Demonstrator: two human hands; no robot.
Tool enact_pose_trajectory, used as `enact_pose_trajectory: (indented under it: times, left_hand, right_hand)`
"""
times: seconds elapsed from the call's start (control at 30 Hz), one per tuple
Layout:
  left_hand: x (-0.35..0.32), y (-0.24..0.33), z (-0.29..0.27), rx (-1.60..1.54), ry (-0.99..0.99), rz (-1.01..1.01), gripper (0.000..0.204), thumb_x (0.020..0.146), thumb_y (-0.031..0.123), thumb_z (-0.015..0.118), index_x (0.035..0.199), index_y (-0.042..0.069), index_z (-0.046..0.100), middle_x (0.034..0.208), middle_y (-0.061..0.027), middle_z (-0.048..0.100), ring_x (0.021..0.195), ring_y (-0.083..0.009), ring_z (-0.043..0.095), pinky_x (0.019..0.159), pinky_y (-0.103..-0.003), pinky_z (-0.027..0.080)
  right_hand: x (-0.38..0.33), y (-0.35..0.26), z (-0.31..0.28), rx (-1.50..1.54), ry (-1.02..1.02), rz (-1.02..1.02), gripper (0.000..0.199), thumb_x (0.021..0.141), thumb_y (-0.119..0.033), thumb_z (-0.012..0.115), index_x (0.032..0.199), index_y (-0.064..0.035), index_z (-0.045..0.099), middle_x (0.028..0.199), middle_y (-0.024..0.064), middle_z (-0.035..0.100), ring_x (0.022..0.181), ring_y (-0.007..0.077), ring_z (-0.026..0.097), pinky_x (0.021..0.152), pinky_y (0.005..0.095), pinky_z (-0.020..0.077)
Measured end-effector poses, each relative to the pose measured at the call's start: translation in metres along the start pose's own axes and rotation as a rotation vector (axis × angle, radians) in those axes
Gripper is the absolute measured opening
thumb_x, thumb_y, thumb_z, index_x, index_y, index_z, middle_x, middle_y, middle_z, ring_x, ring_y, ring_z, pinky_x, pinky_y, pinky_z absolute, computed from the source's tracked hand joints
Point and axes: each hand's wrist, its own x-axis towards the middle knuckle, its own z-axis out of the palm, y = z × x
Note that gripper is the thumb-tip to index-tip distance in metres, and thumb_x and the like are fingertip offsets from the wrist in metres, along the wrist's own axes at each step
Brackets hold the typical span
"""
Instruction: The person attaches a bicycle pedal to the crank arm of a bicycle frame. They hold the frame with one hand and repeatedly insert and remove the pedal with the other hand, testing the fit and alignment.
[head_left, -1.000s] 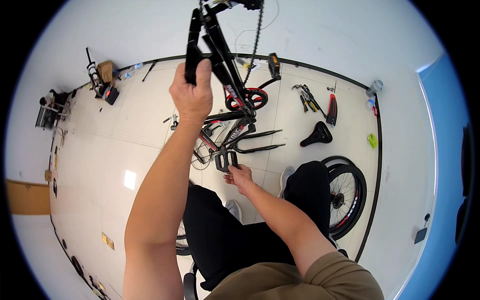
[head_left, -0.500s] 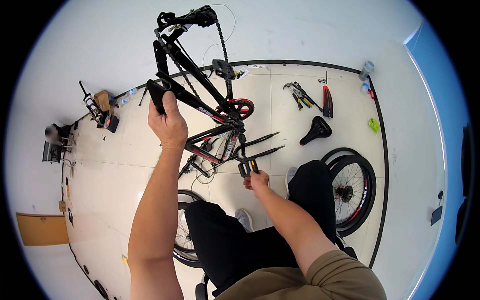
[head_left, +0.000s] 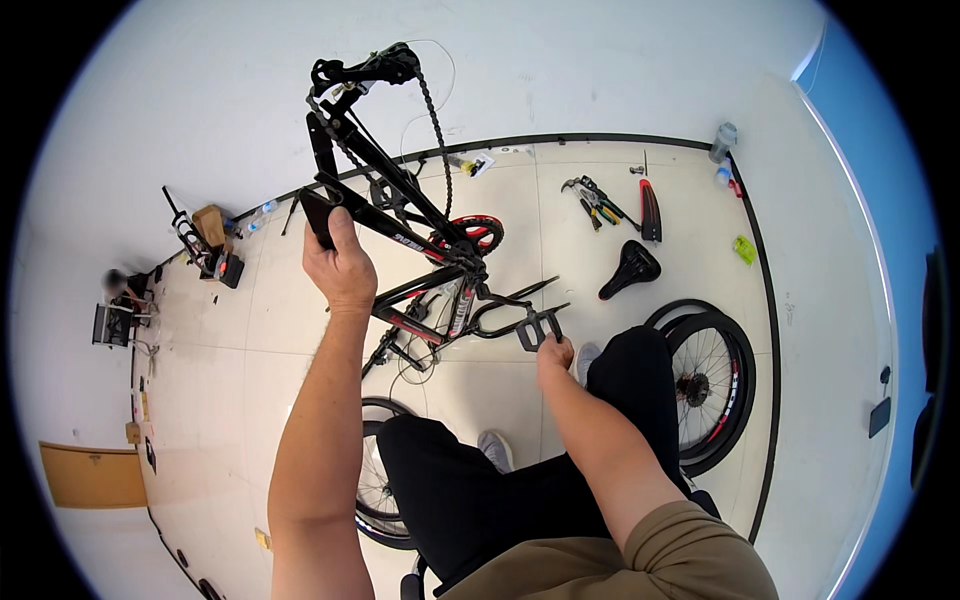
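Observation:
A black bicycle frame [head_left: 405, 232] with red and white markings stands tilted before me. My left hand [head_left: 343, 262] is closed around a flat black part at its near left end, thumb on top; the palm hides where that part joins. My right hand [head_left: 555, 354] grips the outer edge of a black pedal [head_left: 539, 330] on the crank arm [head_left: 503, 298]. Beyond it sits the red and black chainring [head_left: 484, 234]. The chain [head_left: 437, 125] runs from there up to the rear derailleur [head_left: 392, 65] at the top.
Wheels lie by my legs, one right [head_left: 712, 390] and one left [head_left: 372, 480]. On the floor at right are a saddle [head_left: 632, 270], hand tools [head_left: 598, 203] and a red-black mudguard [head_left: 650, 212]. Handlebar parts [head_left: 392, 345] lie beneath the frame. A person [head_left: 118, 290] is far left.
My right hand has carried the pedal to the right, turning the crank; the opposite pedal has swung left and down behind the frame. My left hand keeps its hold.

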Motion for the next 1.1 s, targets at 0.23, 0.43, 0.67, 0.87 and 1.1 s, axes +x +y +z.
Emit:
enact_pose_trajectory:
  times: [0.23, 0.43, 0.67, 0.87, 1.1]
  left_hand:
    - [0.000, 0.002, 0.007, -0.074, 0.003, 0.014, 0.042, 0.098, 0.043, 0.060, 0.094, 0.001, 0.062, 0.074, -0.0014, 0.059, 0.069, -0.0116, 0.050, 0.063, -0.028, 0.043]
    - [-0.002, 0.009, 0.014, -0.129, 0.013, 0.048, 0.041, 0.098, 0.042, 0.061, 0.089, 0.002, 0.060, 0.072, 0.0003, 0.057, 0.067, -0.0097, 0.048, 0.061, -0.027, 0.042]
    - [0.000, 0.006, 0.012, -0.106, 0.023, 0.043, 0.040, 0.098, 0.041, 0.062, 0.089, 0.002, 0.060, 0.070, 0.0003, 0.055, 0.065, -0.0097, 0.046, 0.059, -0.027, 0.041]
    - [0.001, 0.003, 0.012, -0.093, 0.044, 0.058, 0.040, 0.097, 0.041, 0.063, 0.091, 0.002, 0.061, 0.068, 0.0002, 0.054, 0.064, -0.0101, 0.046, 0.058, -0.028, 0.041]
    - [0.002, 0.003, 0.011, -0.047, 0.036, 0.068, 0.041, 0.098, 0.043, 0.062, 0.092, 0.002, 0.062, 0.069, -0.0007, 0.056, 0.064, -0.0108, 0.046, 0.059, -0.029, 0.041]
  right_hand:
    - [0.014, -0.023, -0.013, 0.284, -0.052, 0.239, 0.032, 0.099, -0.025, 0.053, 0.123, -0.0044, 0.052, 0.113, 0.0163, 0.061, 0.082, 0.0301, 0.065, 0.065, 0.0435, 0.0591]
    - [0.014, -0.045, -0.028, 0.471, 0.017, 0.248, 0.040, 0.100, -0.028, 0.051, 0.132, -0.0049, 0.046, 0.128, 0.0188, 0.055, 0.093, 0.0334, 0.065, 0.068, 0.0435, 0.0597]
    - [0.006, -0.071, -0.038, 0.594, 0.046, 0.282, 0.040, 0.097, -0.030, 0.051, 0.126, -0.0026, 0.047, 0.114, 0.0173, 0.059, 0.081, 0.0285, 0.063, 0.061, 0.0384, 0.0591]
    - [-0.017, -0.098, -0.056, 0.685, 0.021, 0.294, 0.030, 0.095, -0.026, 0.053, 0.108, 0.0011, 0.053, 0.084, 0.0147, 0.061, 0.062, 0.0213, 0.058, 0.057, 0.0358, 0.0585]
    - [-0.041, -0.111, -0.076, 0.720, -0.120, 0.119, 0.035, 0.101, -0.033, 0.047, 0.104, 0.0008, 0.054, 0.088, 0.0152, 0.063, 0.064, 0.0236, 0.060, 0.052, 0.0343, 0.0560]
